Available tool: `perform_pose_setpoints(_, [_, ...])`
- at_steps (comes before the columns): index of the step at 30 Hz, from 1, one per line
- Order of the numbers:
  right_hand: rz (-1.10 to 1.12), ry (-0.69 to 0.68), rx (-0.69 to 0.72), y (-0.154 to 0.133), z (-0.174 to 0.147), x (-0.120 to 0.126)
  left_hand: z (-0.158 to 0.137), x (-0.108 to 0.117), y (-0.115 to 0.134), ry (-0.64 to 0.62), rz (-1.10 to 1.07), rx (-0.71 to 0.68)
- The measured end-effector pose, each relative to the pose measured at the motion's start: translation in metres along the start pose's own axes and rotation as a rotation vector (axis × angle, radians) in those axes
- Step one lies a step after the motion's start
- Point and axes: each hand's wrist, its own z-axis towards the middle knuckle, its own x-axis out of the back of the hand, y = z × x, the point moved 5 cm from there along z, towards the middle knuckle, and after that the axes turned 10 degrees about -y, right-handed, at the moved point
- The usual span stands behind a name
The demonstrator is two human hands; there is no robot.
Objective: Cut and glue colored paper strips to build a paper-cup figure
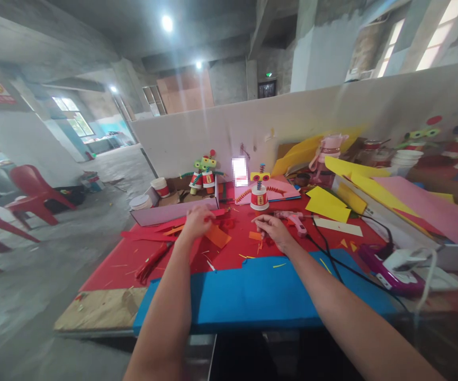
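My left hand is over the red paper strips and beside a piece of orange paper. Its fingers are bent and smeared, so their grip does not show. To the right, my right hand has its fingers curled together near the thumb; anything between them is too small to make out. Small orange scraps lie just below its fingertips. Behind it stands a paper-cup robot figure with spring arms and yellow eyes. A pink glue gun lies close to that hand.
Two similar figures stand by a white box at back left. Red-handled scissors lie left on the red table cover. A blue sheet covers the front edge. A purple power strip and black cable are on the right.
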Motion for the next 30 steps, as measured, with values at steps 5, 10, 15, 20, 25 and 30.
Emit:
perform_pose_setpoints(5, [-0.004,0.032,-0.006,0.003,0.003,0.002,0.009,-0.023,0.019,-0.053,0.155,-0.04])
perform_pose_setpoints(10, [-0.016,0.019,-0.009,0.005,0.006,0.002,0.01,-0.025,0.013,-0.034,0.228,0.012])
perform_pose_setpoints(15, [-0.029,0.022,-0.017,0.007,0.007,0.002,0.012,-0.027,0.011,-0.055,0.225,0.006])
perform_pose_setpoints(20, [-0.019,0.009,-0.023,0.008,0.009,0.002,0.016,-0.018,0.007,0.016,0.11,-0.022])
perform_pose_setpoints(25, [-0.039,0.029,-0.015,0.008,0.007,0.003,0.003,0.022,0.01,0.424,-0.228,-0.023])
perform_pose_setpoints(30, [-0.023,-0.004,-0.001,0.009,0.007,0.001,-0.01,0.032,-0.002,0.818,-1.003,0.091])
